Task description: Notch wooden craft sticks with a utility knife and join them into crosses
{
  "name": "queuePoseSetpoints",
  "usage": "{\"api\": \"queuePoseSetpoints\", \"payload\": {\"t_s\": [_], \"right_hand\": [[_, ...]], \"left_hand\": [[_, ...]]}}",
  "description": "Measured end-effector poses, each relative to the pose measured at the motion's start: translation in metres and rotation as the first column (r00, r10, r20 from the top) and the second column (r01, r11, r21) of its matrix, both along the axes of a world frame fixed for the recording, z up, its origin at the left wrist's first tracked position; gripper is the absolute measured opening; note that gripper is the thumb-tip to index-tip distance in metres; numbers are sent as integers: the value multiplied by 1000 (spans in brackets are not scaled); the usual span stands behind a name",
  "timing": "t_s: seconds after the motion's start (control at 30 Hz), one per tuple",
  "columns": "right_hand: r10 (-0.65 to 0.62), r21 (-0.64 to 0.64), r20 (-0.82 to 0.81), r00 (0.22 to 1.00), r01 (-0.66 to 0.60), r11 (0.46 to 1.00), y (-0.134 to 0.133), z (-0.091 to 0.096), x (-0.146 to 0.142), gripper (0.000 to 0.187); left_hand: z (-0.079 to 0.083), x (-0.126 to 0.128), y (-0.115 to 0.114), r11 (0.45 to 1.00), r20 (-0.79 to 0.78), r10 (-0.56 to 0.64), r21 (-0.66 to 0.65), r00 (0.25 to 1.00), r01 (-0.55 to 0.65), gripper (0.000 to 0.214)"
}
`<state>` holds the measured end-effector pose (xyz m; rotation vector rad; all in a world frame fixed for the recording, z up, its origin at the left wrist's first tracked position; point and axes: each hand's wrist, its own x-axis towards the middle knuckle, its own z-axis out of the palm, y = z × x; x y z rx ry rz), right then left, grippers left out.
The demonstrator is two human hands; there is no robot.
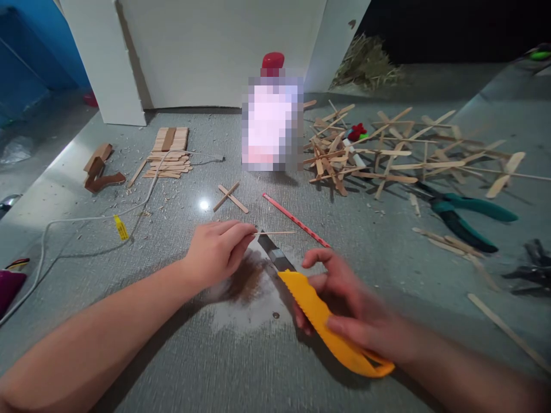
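Between its fingertips my left hand [221,249] pinches one end of a popsicle stick [279,233], seen edge-on and pointing right. My right hand [344,295] is closed on the yellow handle of a utility knife [312,307]. The dark blade is out, and its tip reaches the stick close to my left fingertips; whether it touches the wood I cannot tell. Beyond my hands lie two crossed popsicle sticks [231,198] and a red patterned pencil [297,219]. Below the stick, a whitish patch with brown dust [245,287] marks the surface.
At the left are a stack of popsicle sticks [167,155], brown folded pieces [101,169] and a white cable [148,198]. A pile of crossed sticks [379,149] spreads to the right, with teal-handled pliers [467,215] before it. A blurred-out bright object [271,126] stands ahead.
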<state>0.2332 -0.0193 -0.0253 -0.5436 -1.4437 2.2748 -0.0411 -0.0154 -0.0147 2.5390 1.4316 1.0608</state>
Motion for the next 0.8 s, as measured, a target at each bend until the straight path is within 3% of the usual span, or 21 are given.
{"api": "queuePoseSetpoints", "payload": {"t_s": [0.1,0.23,0.4,0.8], "right_hand": [[14,-232,-21,1000,-19,973,5,5,-5,60],[30,-364,14,999,-23,931,11,6,-6,68],[40,-386,97,994,1,922,11,7,-6,62],[-104,-373,161,981,158,914,1,4,-6,60]], "left_hand": [[1,1,-1,1000,1,-7,15,1000,7,14],[1,6,-5,997,-19,-75,33,997,75,16],[-1,11,-9,990,-58,-92,104,994,98,12],[5,10,-9,985,-32,-126,117,991,129,10]]}}
